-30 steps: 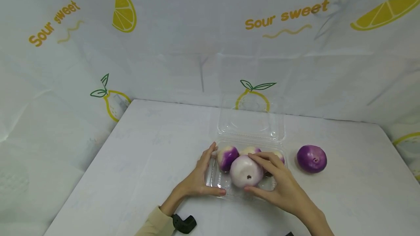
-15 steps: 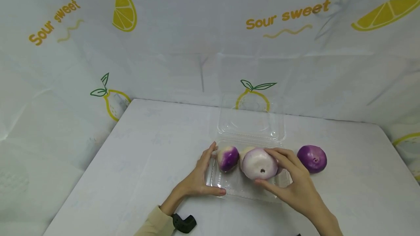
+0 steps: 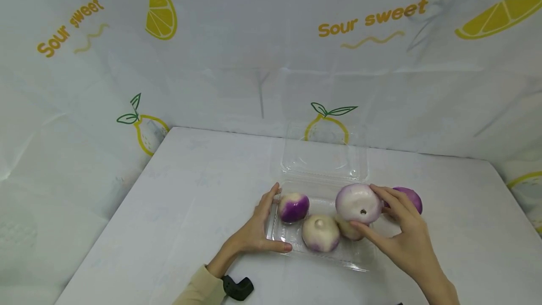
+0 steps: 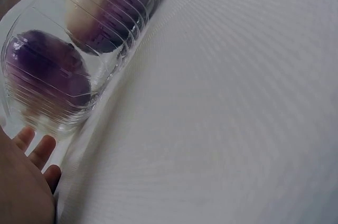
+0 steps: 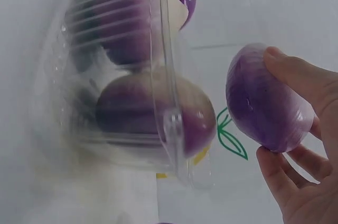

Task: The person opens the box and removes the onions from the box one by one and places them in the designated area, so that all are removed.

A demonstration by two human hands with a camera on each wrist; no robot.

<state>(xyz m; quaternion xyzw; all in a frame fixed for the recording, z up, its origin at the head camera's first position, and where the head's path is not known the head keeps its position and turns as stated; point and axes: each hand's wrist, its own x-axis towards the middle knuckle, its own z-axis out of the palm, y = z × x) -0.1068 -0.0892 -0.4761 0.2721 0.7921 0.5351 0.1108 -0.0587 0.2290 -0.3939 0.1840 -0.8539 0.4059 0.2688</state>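
Note:
Pinched between the thumb and fingers of my right hand is a pale purple-and-white turnip, raised over the right side of a clear plastic clamshell box. The right wrist view shows this held turnip apart from the box wall. In the box lie a purple-and-cream turnip at back left, a cream turnip at front middle, and another turnip partly hidden below the held one. My left hand spans the box's left side, fingers and thumb extended, touching its edge.
The box's transparent lid stands open at the back. A deep purple turnip sits on the white table right of the box, partly behind my right hand. A lemon-printed cloth hangs behind. A black device is at my left wrist.
My right hand has carried the held turnip rightward and slightly back. The cream turnip, mostly covered earlier, now shows at the box's front middle. My left hand stays in place.

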